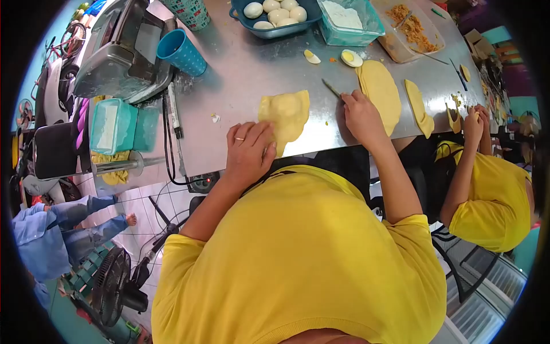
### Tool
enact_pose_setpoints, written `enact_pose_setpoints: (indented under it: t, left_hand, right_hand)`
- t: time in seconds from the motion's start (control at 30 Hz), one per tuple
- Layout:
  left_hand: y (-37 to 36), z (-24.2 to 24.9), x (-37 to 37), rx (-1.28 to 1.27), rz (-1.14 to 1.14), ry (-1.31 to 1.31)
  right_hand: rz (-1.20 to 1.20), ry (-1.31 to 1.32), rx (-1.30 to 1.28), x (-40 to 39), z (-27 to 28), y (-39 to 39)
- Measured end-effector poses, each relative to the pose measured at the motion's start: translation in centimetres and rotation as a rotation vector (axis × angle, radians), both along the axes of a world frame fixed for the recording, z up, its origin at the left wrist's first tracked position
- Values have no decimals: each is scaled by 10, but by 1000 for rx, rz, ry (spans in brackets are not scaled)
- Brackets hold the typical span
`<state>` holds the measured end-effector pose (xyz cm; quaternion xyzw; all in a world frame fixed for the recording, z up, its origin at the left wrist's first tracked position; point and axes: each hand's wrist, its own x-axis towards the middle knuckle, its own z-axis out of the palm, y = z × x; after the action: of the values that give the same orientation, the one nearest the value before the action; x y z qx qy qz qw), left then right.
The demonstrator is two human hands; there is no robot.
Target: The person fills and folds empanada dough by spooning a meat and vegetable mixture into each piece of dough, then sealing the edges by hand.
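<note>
A yellow sheet of dough [293, 117] lies near the table's front edge, folded over a raised lump. My left hand [252, 146] rests on its left side, fingers stretched out and a ring on one of them. To the right, my right hand [362, 114] grips a small knife [330, 88], its blade pointing up and left, apart from the folded dough. Just beyond that hand lies a large oval stack of dough sheets [380, 94]. A halved boiled egg [351, 58] and an egg wedge [311, 56] sit above the knife.
At the back stand a bowl of peeled eggs [275, 28], a tub of white powder [369, 33] and a container of orange filling [438, 43]. A dough machine [94, 74] and blue cup [192, 60] occupy the left. A co-worker in yellow [492, 195] works at right beside another dough piece [420, 109].
</note>
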<state>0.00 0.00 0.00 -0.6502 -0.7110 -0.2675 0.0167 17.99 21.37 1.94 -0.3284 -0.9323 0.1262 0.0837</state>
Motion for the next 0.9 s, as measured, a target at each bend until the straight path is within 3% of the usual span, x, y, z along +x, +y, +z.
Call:
enact_pose_setpoints:
  t: [0.1,0.17,0.23,0.37,0.63,0.9]
  left_hand:
    - [6,5,10,10,88,29]
    - [6,9,1,14,87,46]
    - [5,2,-11,39,89,39]
    - [14,-1,-13,97,102,59]
    - [13,-5,-26,82,103,25]
    - [12,-5,-25,72,134,0]
  right_hand:
    - [-35,-22,-35,0,11,-7]
    - [-97,326,-261,-15,17,-23]
    - [-131,377,-611,-30,30,-46]
    - [40,281,-556,-58,27,-80]
    - [7,264,-583,-102,13,-92]
    - [-19,165,-612,-88,20,-112]
